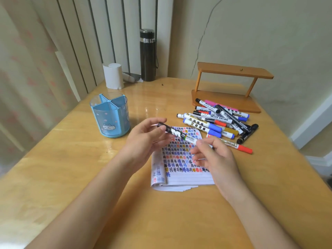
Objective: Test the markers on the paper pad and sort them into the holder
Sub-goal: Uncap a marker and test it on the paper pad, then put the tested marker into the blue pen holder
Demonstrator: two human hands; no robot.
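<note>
- I am seeing both hands closed on one marker (177,133), which is being held in the air just above the paper pad (188,178). The left hand (143,139) is gripping the dark cap end and the right hand (215,159) is pinching the white barrel end.
- The marker's long axis is running from far-left down to near-right, with the cap end pointing roughly toward the holder (111,121).
- I am judging this as the uncapping step before a test stroke. The picture is too blurred there to tell whether the cap is parting from the barrel.
- The pad is lying directly under the hands. Coloured marks are filling its far rows, and blank lines are showing only along the near strip, so I am expecting the tip to come down and toward me. The right hand is nearer that strip.
- The holder is standing to the far-left, well apart from the pad, with open worktop (161,212) between them. The left hand is nearer it, and I am seeing no marker in its compartments.
- The pile of markers (215,121) is crowding the far-right side. A red-capped marker (239,146) is lying just beyond the right hand, so I am taking the free room for moving to be on the left.
</note>
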